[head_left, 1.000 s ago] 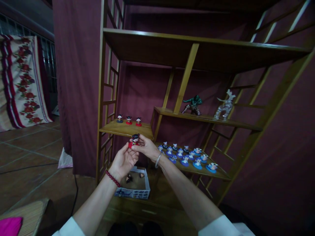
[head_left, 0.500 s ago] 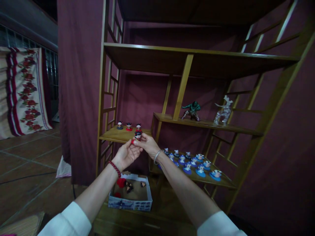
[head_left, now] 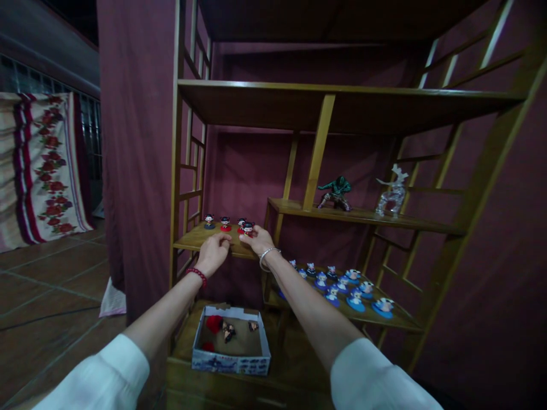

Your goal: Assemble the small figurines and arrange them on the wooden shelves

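My right hand [head_left: 258,240] grips a small black-haired figurine in red [head_left: 248,228] at the front of the left shelf [head_left: 196,238]. Whether its base touches the board is hidden by the fingers. Just behind it stands a similar figurine [head_left: 241,222], partly covered. Further left are a figurine on a red base [head_left: 225,224] and another on a dark base [head_left: 209,221]. My left hand [head_left: 213,253] is at the shelf's front edge, loosely curled with the fingers a little apart and nothing visible in it.
An open cardboard box [head_left: 231,361] below holds red pieces and dark-haired figurines. Several blue-based figurines [head_left: 356,300] stand on the lower right shelf. Above them are a green crouching figure [head_left: 337,192] and a clear deer-shaped ornament [head_left: 392,192]. A wooden upright [head_left: 319,154] divides the shelves.
My right hand has carried the figurine from in front of the shelf onto its front area, beside the others. My left hand has let go of it and moved left to the shelf edge.
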The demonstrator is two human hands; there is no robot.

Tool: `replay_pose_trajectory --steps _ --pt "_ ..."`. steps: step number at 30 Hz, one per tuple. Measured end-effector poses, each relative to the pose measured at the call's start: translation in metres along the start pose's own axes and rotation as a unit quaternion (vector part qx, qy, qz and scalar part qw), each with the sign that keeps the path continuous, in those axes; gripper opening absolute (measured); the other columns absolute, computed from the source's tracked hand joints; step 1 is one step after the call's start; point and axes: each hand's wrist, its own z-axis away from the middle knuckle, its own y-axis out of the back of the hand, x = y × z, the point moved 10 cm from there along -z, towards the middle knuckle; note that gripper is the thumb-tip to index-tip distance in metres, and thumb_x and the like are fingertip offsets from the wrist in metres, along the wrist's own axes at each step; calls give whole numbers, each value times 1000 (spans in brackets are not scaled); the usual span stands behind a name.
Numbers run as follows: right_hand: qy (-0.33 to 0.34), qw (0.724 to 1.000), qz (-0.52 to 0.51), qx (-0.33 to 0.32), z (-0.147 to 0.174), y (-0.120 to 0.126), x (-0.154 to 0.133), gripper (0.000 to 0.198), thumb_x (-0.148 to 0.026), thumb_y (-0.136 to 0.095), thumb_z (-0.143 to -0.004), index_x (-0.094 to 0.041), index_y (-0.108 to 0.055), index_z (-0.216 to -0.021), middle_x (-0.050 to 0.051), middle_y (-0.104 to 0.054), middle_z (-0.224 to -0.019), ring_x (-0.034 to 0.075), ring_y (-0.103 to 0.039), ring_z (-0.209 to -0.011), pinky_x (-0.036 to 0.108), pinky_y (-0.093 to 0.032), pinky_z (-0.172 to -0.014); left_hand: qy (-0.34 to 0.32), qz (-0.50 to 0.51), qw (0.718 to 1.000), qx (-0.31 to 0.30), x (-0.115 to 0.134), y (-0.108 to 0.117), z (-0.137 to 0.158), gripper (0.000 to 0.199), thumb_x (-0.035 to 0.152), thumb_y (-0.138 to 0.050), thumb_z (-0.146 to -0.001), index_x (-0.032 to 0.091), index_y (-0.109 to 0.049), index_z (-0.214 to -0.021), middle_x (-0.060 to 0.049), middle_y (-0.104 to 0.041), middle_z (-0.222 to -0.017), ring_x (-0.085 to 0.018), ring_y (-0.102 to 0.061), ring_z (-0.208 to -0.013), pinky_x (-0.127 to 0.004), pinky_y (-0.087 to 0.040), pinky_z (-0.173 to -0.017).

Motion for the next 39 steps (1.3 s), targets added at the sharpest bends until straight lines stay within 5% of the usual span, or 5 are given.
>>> replay_pose_trajectory --steps 4,10,24,39 --pt "3 997 73 26 -14 5 13 30 -26 -65 -53 -16 -55 -80 1 -62 -80 13 -56 -74 29 -43 -74 -74 -219 972 -53 2 -6 -13 25 22 -43 -76 19 -63 -90 -7 -62 -98 -23 -50 -95 -31 -34 -85" --pt "1 990 135 50 -24 10 19 30 -28 -66 -53 -16 -56 -78 1 -63 -78 13 -56 -69 29 -43 -71 -105 -313 939 -92 -3 -14 -28 29 25 -38 -78 16 -64 -88 -11 -64 -90 -22 -53 -90 -29 -35 -82" --pt "-40 954 284 86 -34 18 28 25 -36 -66 -51 -21 -61 -70 0 -62 -70 17 -56 -68 27 -41 -63 -113 -311 933 -139 -22 -41 -69 30 23 -44 -73 17 -65 -93 -12 -64 -95 -23 -55 -89 -29 -38 -78" --pt "-36 926 374 47 -31 7 16 26 -46 -61 -56 -23 -61 -67 1 -63 -72 17 -56 -68 24 -35 -56 -119 -302 937 -129 -23 -40 -66 32 32 -42 -75 17 -63 -94 -11 -62 -96 -23 -54 -90 -30 -39 -78"
